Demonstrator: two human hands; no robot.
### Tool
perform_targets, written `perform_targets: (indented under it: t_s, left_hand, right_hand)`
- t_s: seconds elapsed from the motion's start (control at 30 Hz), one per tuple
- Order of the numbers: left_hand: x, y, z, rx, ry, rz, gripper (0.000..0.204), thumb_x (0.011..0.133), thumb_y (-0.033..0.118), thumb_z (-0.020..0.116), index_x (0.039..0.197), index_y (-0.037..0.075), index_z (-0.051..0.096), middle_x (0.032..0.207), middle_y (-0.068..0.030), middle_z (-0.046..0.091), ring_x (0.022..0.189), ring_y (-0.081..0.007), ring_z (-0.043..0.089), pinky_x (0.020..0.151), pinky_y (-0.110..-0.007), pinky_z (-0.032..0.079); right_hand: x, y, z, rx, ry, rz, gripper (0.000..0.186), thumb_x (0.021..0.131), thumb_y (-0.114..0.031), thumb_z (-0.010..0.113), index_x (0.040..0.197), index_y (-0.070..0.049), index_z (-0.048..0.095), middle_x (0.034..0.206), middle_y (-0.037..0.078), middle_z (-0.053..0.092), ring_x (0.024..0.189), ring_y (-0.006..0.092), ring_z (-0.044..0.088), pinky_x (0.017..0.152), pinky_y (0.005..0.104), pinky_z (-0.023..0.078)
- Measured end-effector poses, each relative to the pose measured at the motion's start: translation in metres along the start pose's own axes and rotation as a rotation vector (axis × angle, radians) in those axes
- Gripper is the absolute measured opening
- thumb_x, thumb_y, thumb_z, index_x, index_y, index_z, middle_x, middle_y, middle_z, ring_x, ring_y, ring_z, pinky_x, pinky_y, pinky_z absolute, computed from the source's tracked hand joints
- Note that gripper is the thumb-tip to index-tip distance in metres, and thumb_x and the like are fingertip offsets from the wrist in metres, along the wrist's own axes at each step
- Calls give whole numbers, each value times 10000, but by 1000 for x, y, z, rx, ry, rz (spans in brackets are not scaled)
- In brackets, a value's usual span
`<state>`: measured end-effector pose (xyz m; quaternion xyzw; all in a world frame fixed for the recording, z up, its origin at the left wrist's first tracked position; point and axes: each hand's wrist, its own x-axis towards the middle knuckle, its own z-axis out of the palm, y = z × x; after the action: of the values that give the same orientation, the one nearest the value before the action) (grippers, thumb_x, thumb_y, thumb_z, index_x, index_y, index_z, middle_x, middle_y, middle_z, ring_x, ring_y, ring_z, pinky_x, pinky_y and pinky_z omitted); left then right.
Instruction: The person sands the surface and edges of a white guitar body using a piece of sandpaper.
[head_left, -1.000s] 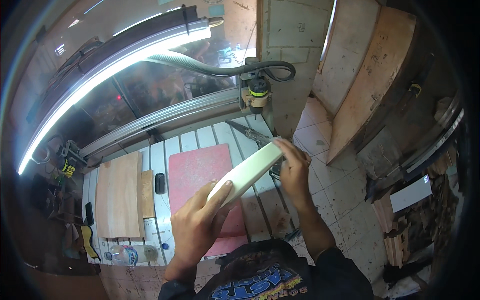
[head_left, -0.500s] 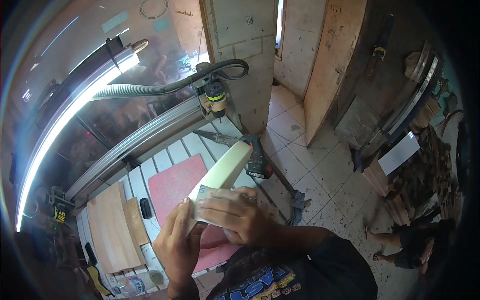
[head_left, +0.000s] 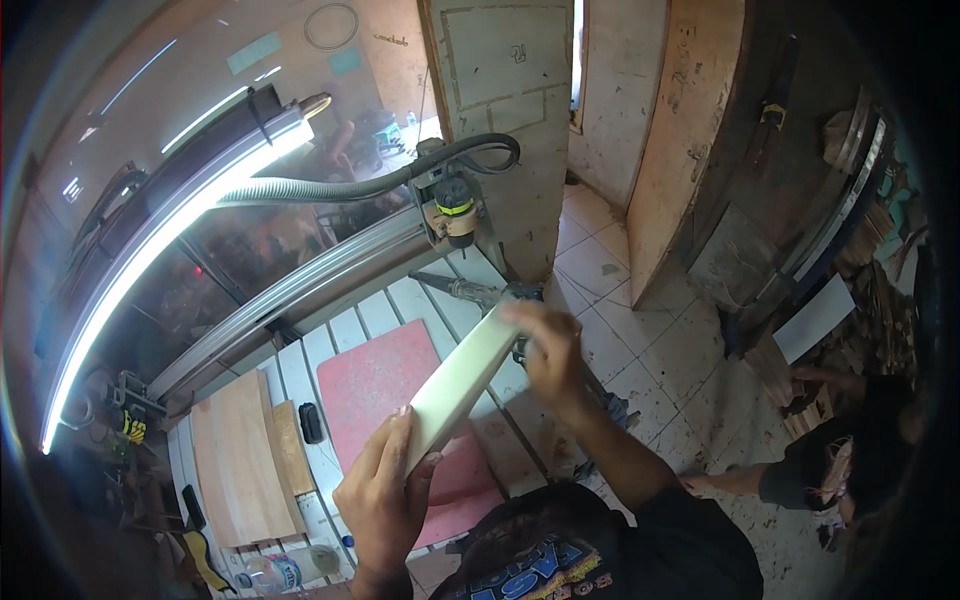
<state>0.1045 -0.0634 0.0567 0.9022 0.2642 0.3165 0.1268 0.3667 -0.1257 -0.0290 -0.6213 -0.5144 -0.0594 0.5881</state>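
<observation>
A long, pale cream bar [head_left: 462,385] with smooth faces slants up and away over the slatted table [head_left: 380,312]. My left hand [head_left: 378,495] is closed round its near end, thumb on one side and fingers on the other. At the far end my right hand [head_left: 552,350] curls over the bar, blurred by motion. The sheet of sandpaper it held half a second ago is hidden under its fingers. Beneath the bar lies a pink board [head_left: 372,375]. Beyond the right hand, a dark power drill is mostly covered.
Wooden panels [head_left: 240,465], a small black object [head_left: 311,424] and a plastic bottle [head_left: 272,574] lie on the table's left. A spindle motor [head_left: 455,212] hangs from a rail at the back; a light tube [head_left: 150,262] arcs left. Another person [head_left: 820,475] crouches at right beside wood scraps.
My right hand has slid away along the bar from near my left hand to the far end, baring the bar's middle. The person at right has reached an arm forward. The view has shifted slightly.
</observation>
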Motion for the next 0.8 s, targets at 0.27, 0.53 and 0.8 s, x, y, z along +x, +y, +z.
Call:
perform_targets:
  t_s: [0.27,0.53,0.8]
  left_hand:
    - [4,-2,-2,-62,20,-30,516,856,159,799,1335,11,675,1167,-207,734,980,-387,750,830,-429,596]
    - [3,-4,-3,-84,17,-28,554,824,127,821,1347,17,674,1176,-203,737,979,-372,753,828,-418,598]
    - [7,1,0,-89,-1,-24,541,821,117,814,1332,6,676,1192,-217,732,1009,-386,746,860,-426,592]
  right_hand:
    - [-23,-61,10,-95,-151,-265,429,884,7,498,1225,-78,745,1273,105,731,1265,296,639,1092,451,368]
    - [-14,-78,11,-210,-164,-333,382,897,-9,492,1151,-73,770,1205,117,751,1172,320,689,997,470,473]
    - [5,-11,6,-108,43,-72,430,824,94,477,1121,-29,763,1214,183,738,1213,352,670,1102,509,464]
